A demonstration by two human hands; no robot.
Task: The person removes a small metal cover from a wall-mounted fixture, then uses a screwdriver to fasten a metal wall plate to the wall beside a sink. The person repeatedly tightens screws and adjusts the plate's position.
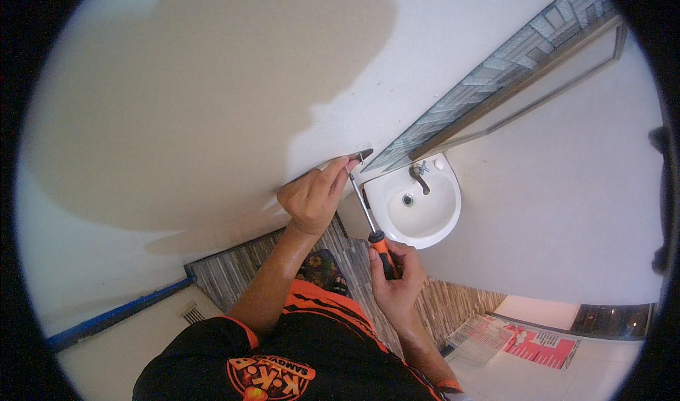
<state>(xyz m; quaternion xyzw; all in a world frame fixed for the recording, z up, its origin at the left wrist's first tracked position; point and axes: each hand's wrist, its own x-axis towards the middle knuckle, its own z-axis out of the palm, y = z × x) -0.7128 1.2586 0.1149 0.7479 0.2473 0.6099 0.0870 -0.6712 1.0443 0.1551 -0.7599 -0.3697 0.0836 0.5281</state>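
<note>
White wall (106, 153); left hand (313, 194) at it, fingertips by dark strip (365, 154) (cannot tell if pinched); screwdriver (364, 206) slanting up, tip near those fingertips, orange-and-black handle gripped in right hand (400, 282); white washbasin (426, 219) beyond

We see a white wall (340, 125) carrying a narrow dark strip (367, 152), which sits against it just beside the lower end of a band of grey patterned tiles (489, 68); a small metal peg (362, 158) stands out from the strip. Below, we look down on a floor (230, 277) streaked in grey and brown, whose far left edge meets the foot of this wall. On it, well in from that edge, we find a dark flowered mat (321, 262) and, near it, a foot in a dark sandal (339, 283).
</note>
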